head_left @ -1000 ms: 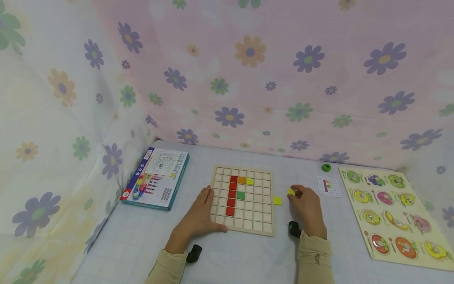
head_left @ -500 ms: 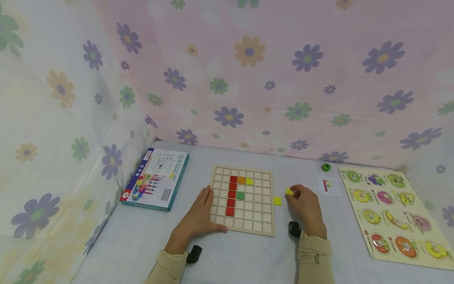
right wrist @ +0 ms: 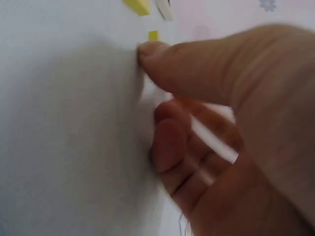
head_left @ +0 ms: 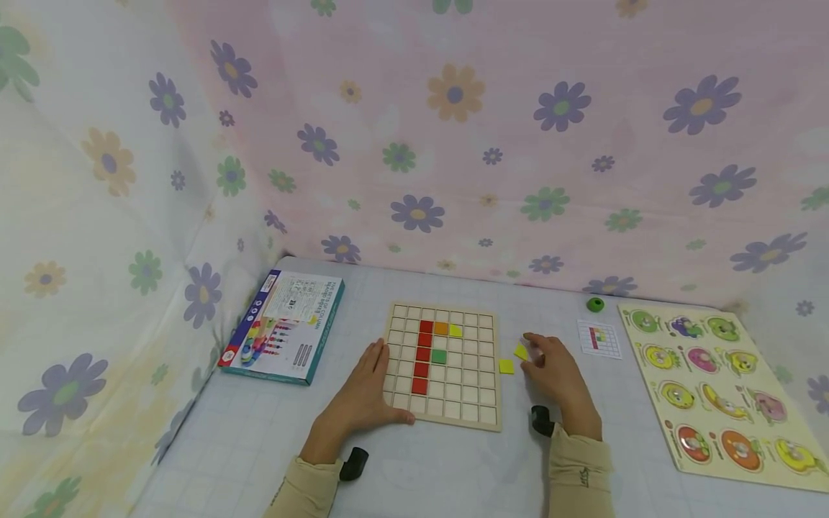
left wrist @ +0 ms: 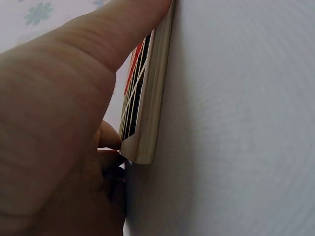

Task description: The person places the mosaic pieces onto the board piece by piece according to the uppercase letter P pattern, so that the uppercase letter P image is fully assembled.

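Note:
My left hand point(head_left: 363, 392) rests at the wooden grid board point(head_left: 476, 423), fingers along its left edge and thumb at its front edge. In the left wrist view the thumb point(left wrist: 88, 44) lies over the board's side point(left wrist: 147, 132). Set in the grid are a column of red tiles point(head_left: 422, 354), an orange tile point(head_left: 441, 329), a green tile point(head_left: 439, 356) and a yellow piece with a curved side point(head_left: 456, 331). Right of the board, my right hand point(head_left: 554, 370) has thumb and index finger apart beside a small yellow piece point(head_left: 521, 352) on the table. A yellow square tile point(head_left: 506, 367) lies nearer the board.
A pattern card point(head_left: 600, 339) and a green bead point(head_left: 595, 305) lie beyond my right hand. On the far right is a fruit puzzle board point(head_left: 719, 388). A toy box point(head_left: 285, 327) stands at the left, and flowered cloth point(head_left: 479, 165) rises behind the table.
My right thumb and index finger have parted and let go of the small yellow piece, which has moved slightly left toward the board. The left hand stays in place.

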